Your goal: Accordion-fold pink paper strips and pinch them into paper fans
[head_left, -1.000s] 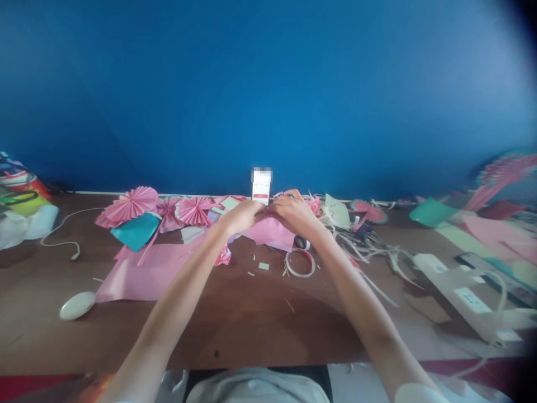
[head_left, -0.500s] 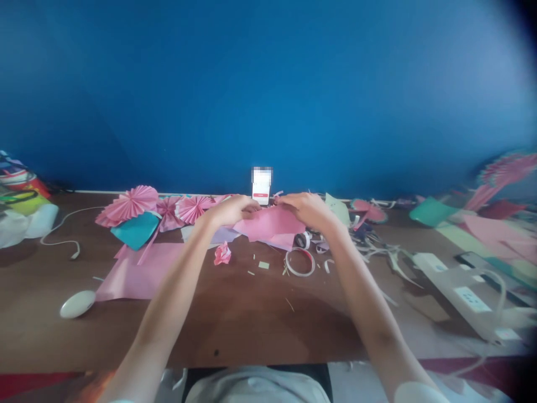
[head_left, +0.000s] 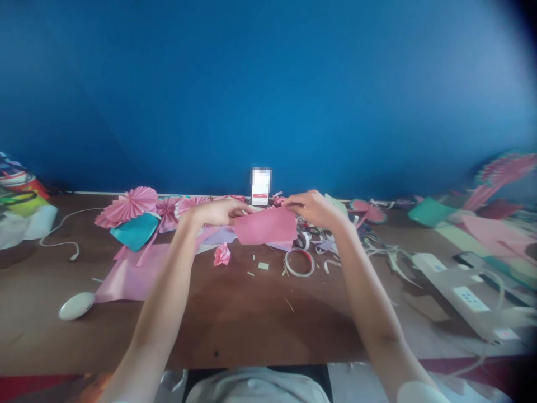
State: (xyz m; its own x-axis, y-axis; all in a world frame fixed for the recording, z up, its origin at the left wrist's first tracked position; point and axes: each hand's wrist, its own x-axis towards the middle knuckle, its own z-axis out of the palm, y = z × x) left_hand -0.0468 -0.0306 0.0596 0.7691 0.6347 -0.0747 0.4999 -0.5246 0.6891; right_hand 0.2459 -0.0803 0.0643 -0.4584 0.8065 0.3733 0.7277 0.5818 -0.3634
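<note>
A pink sheet of paper (head_left: 266, 226) hangs between my two hands above the far part of the table. My left hand (head_left: 222, 211) has its fingers closed on the sheet's upper left edge. At the upper right corner my right hand (head_left: 308, 207) pinches the same sheet between thumb and fingers. Below the sheet sit a crumpled piece of pink paper (head_left: 222, 254) and a roll of tape (head_left: 299, 263). Behind it a phone (head_left: 260, 187) with a lit screen leans upright near the blue wall.
Pleated pink paper fans (head_left: 136, 202) and a teal paper piece (head_left: 135, 230) lie at the left, near a white computer mouse (head_left: 77, 305). To the right are a white power strip (head_left: 470, 296), paper strips (head_left: 394, 260) and a green paper (head_left: 432, 211). Small scraps (head_left: 263, 266) dot the middle.
The pink sheet has tilted and now faces me flatter, its lower edge straighter. My left hand has shifted slightly left; my right hand stays at the sheet's right side.
</note>
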